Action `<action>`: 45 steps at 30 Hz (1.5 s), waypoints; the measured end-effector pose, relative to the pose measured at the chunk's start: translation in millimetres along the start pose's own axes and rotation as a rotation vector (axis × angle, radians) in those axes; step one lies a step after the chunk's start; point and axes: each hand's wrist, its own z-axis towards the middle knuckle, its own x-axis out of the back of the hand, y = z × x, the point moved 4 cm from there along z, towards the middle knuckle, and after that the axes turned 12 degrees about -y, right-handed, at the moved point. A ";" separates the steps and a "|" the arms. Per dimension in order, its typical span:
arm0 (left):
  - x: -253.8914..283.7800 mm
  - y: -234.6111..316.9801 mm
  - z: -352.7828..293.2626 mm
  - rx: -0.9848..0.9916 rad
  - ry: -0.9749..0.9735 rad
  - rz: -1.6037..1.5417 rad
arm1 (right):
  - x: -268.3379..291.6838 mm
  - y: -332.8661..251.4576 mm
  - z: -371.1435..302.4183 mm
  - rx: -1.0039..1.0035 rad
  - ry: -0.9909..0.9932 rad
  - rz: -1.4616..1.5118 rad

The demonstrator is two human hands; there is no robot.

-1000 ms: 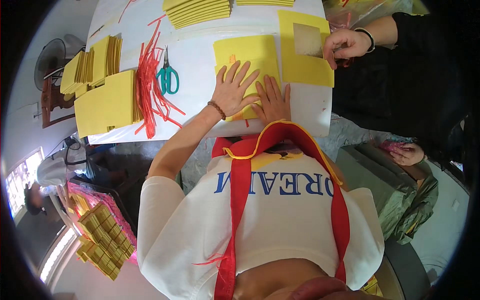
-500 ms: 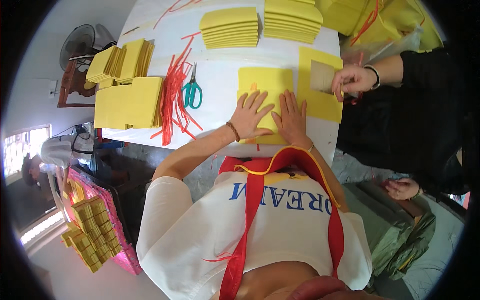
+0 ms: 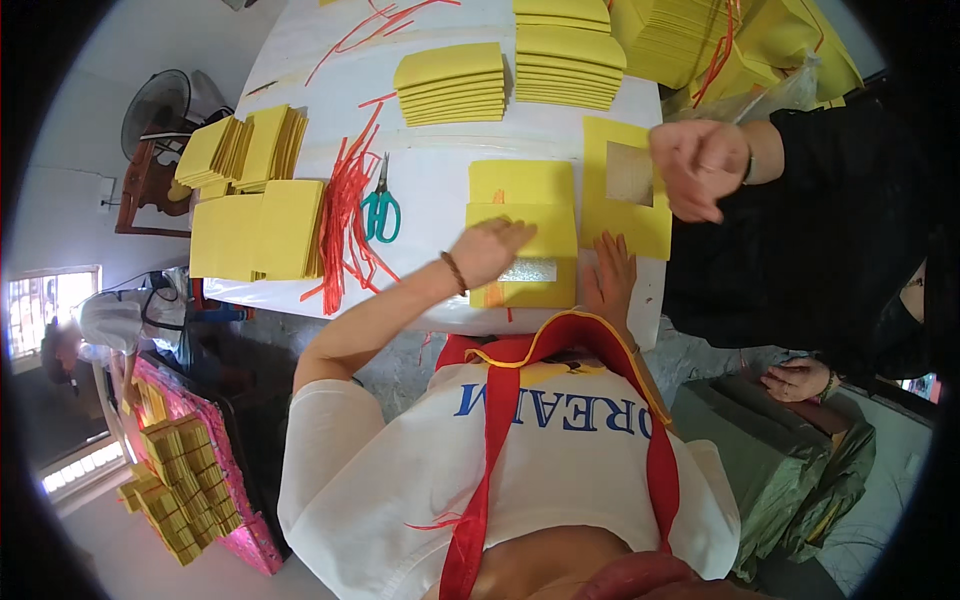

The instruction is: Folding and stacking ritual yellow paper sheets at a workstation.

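A white table (image 3: 430,190) carries yellow pieces (image 3: 555,240), scissors (image 3: 382,212).

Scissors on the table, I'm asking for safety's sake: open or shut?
Apparently shut: the green-handled scissors show their blades together, tapering to one narrow point.

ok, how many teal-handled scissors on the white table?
1: teal-handled metal scissors, beside the long red strands, left of the person's bare left hand. More could be hidden under the yellow rectangular pieces.
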 end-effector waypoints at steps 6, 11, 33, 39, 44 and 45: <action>118.6 -92.0 -20.7 0.035 0.403 -0.250 | -13.3 37.7 -51.2 -0.154 0.139 -0.143; 163.2 -146.5 21.4 0.151 0.518 0.095 | -17.3 33.7 -50.1 -0.151 0.160 -0.227; 112.1 -206.4 102.5 0.316 -0.052 0.417 | -23.2 43.8 -50.9 -0.146 0.122 -0.173; 114.5 -213.5 100.5 0.367 0.036 0.346 | -19.6 39.8 -50.3 -0.161 0.105 -0.168; 100.1 -216.9 96.3 0.324 0.079 0.252 | -20.9 39.7 -49.8 -0.164 0.092 -0.204; 100.8 -216.5 96.3 0.332 0.092 0.217 | -21.7 40.8 -50.3 -0.162 0.092 -0.205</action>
